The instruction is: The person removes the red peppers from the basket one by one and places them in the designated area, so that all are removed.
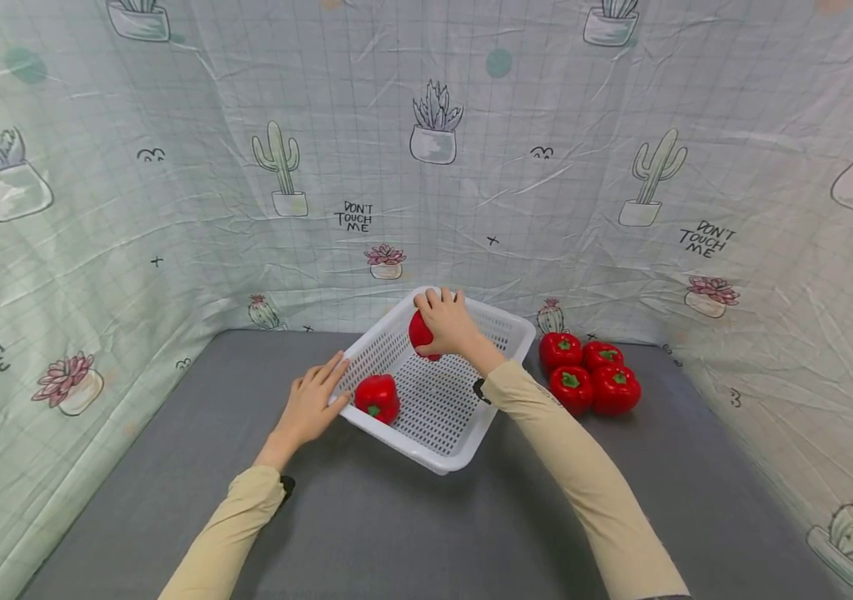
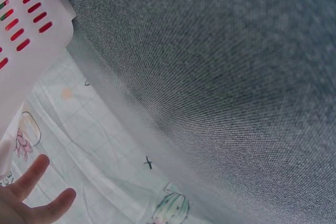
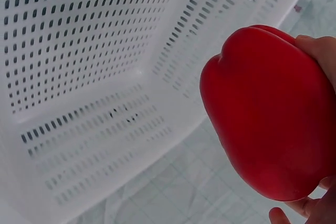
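Over the far part of a white slotted basket (image 1: 434, 460), my right hand (image 1: 447, 323) grips a red bell pepper (image 1: 420, 335) from above. The right wrist view shows that bell pepper (image 3: 270, 114) up close, with a thumb and fingertips around its end. My left hand (image 1: 311, 402) lies against the basket's left corner, fingers extended along the rim. Two loosely extended fingers (image 2: 34, 177) of it show in the left wrist view. Another red bell pepper (image 1: 377, 398) lies inside the basket near that corner, its green stem toward me.
Several red bell peppers (image 1: 616, 389) are grouped on the grey table (image 1: 366, 533) to the right of the basket. A patterned cloth (image 1: 471, 192) with cactus drawings hangs behind the table and along both sides.
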Motion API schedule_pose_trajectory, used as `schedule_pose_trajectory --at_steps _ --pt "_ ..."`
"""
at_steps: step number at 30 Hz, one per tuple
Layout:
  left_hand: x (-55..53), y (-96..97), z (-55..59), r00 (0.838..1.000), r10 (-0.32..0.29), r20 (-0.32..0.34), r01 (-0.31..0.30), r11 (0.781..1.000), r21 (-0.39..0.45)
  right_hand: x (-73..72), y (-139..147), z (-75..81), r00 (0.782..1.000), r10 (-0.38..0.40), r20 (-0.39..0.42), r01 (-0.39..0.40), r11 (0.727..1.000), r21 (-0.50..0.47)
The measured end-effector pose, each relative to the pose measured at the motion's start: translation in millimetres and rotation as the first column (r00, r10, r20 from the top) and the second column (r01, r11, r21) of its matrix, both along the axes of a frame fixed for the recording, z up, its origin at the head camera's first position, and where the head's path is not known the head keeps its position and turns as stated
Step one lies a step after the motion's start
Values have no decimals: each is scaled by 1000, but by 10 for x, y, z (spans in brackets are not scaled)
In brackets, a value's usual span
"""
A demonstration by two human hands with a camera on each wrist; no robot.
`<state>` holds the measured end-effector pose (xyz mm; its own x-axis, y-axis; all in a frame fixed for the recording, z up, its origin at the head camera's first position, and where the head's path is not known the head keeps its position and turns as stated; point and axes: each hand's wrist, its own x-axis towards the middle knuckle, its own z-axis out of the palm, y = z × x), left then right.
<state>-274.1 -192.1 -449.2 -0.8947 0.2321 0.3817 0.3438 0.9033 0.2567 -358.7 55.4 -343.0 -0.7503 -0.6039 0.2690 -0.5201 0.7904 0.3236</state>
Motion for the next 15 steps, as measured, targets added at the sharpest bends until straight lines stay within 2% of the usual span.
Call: schedule_pose_trajectory --at_steps 9,15 --pt "-3 -3 -7 1000 -7 1 7 1000 -9 137 172 169 999 52 -15 -52 999 -10" --pt "-1 -7 -8 1000 -10 -4 10 1000 -7 234 270 224 993 119 -14 -120 992 -29"
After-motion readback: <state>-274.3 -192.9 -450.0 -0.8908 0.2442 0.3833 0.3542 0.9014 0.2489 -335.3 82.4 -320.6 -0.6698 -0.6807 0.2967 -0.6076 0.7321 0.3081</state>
